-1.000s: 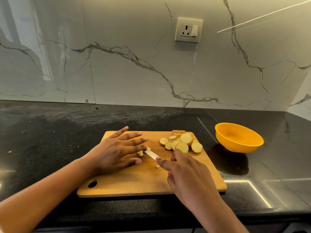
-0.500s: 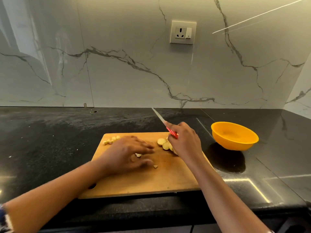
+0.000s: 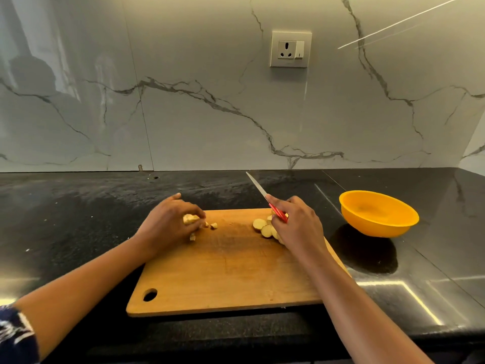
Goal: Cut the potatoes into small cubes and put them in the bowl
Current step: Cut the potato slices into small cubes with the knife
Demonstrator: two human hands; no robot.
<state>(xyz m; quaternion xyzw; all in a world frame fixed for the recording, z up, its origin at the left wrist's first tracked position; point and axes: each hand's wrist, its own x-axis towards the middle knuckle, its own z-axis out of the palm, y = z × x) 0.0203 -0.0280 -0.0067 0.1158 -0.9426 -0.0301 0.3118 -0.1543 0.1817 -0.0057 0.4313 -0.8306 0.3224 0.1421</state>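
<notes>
- Gripping one red-handled knife [image 3: 265,197], my right hand [image 3: 298,228] overlaps round potato slices [image 3: 263,227]; three show.
- My left hand [image 3: 166,227] clutches pale potato cubes [image 3: 190,218]; three lie loose on one wooden board [image 3: 225,274].
- One yellow bowl [image 3: 378,219] stands right.

Warm, dimmish light. Glare streaks the counter [image 3: 409,287] right of my right hand [image 3: 296,227], my left hand [image 3: 168,227] looks soft, and the frame edges bow.

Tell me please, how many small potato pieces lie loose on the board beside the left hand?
3 loose pieces: one right of the left hand, one at its fingertips, one by its near edge. The hand holds more, partly hidden.
</notes>
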